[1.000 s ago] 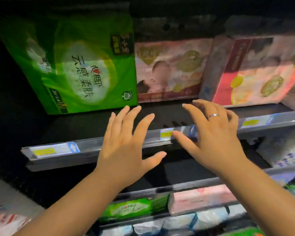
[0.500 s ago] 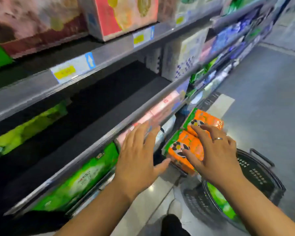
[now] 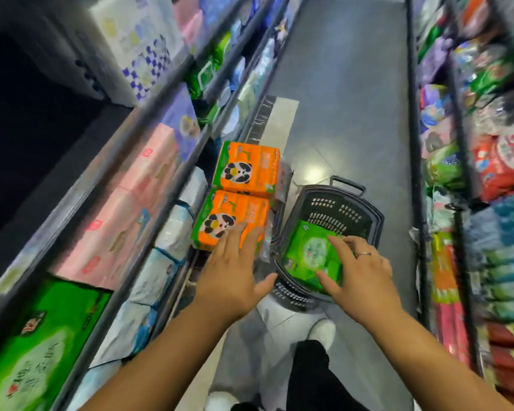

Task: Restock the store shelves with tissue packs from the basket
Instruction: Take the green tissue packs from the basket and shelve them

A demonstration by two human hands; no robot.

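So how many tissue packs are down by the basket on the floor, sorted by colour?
Orange packs: 2
Green pack, inside the basket: 1
Total: 3

Green tissue pack; dark basket; orange packs (panda print)

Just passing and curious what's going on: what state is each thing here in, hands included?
Basket: upright on the floor, handle down.
Green pack: lying inside the basket, not gripped.
Far orange pack: outside the basket, to its left.
Near orange pack: touching the far one, not gripped.
Left hand: open, fingers spread, holding nothing.
Right hand: open over the green pack, holding nothing.
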